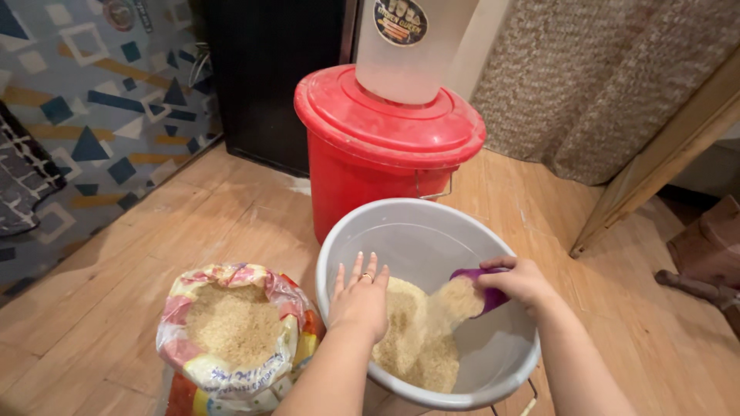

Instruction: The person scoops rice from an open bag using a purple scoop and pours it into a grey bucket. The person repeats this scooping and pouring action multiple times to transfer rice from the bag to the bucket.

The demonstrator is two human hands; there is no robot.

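Tightly, my right hand [522, 281] was closed around a small purple scoop [478, 286], tipped down toward the left so that rice [420, 335] poured from its mouth onto the heap below. The scoop sat inside the grey bucket [401, 223], near its right wall, with my fingers wrapped over its top and the open end pointing at the middle. My left hand [360, 299] held nothing; it lay flat and open, fingers spread and pointing away from me, resting on the near-left edge of the rice heap, just beside the falling stream. A ring showed on one finger.

The rice filled only the near part of the bucket's bottom; the far half was bare grey, and the rim stood clear all around my wrists. Just left of the bucket, touching or nearly touching its wall, stood an open sack [231, 331] of the same grain, its printed top rolled down. Behind the bucket, close to its far rim, stood a red bucket [370, 166] with its lid on and a pale container [408, 50] set on that lid. Wooden floor [154, 246] lay open to the left and to the right, up to a slanted wooden frame [655, 162] at the right.
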